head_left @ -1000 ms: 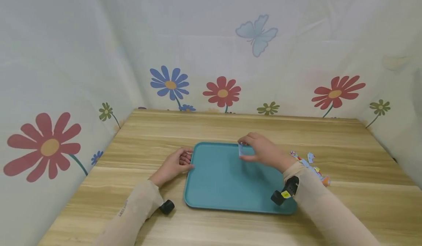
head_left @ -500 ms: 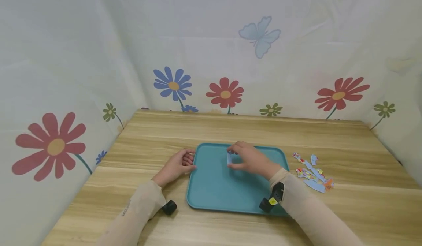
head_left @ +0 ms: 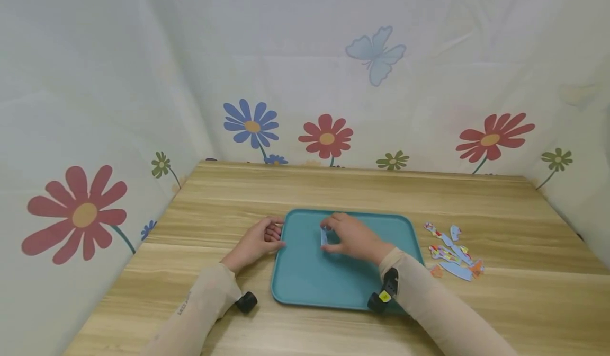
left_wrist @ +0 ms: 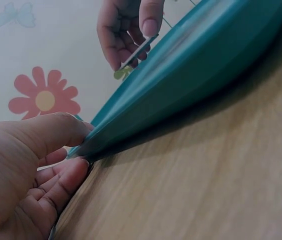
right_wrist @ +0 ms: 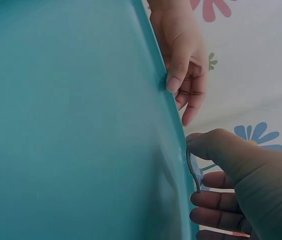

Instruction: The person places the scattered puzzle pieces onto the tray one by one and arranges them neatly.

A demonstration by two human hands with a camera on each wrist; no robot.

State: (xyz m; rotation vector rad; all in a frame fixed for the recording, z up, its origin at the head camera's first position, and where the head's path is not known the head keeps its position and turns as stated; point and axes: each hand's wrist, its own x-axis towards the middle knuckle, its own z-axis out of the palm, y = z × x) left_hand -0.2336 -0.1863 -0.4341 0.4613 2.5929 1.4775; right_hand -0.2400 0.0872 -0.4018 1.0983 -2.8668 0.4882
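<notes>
My right hand [head_left: 355,237] holds a thin, flat, light blue puzzle piece [head_left: 323,236] by its edges, thumb on the near end and fingers on the far end. It is over the left half of a teal tray [head_left: 310,284]. In the left wrist view the piece [left_wrist: 140,52] appears edge-on; its printed face cannot be made out. At the tray's left side, my left hand [head_left: 257,243] grips the rim, with the thumb on top and fingers curled below, as the left wrist view shows.
Several loose puzzle pieces [head_left: 456,269], blue, orange and multicoloured, lie on the wooden table [head_left: 529,292] right of the tray. A white curtain [head_left: 286,43] with printed flowers surrounds the back and sides. Each wrist wears a black camera [head_left: 379,302].
My right hand has carried the piece leftward and slightly nearer over the tray, uncovering the loose pieces at right. The left hand stays at the rim; the head view has shifted slightly.
</notes>
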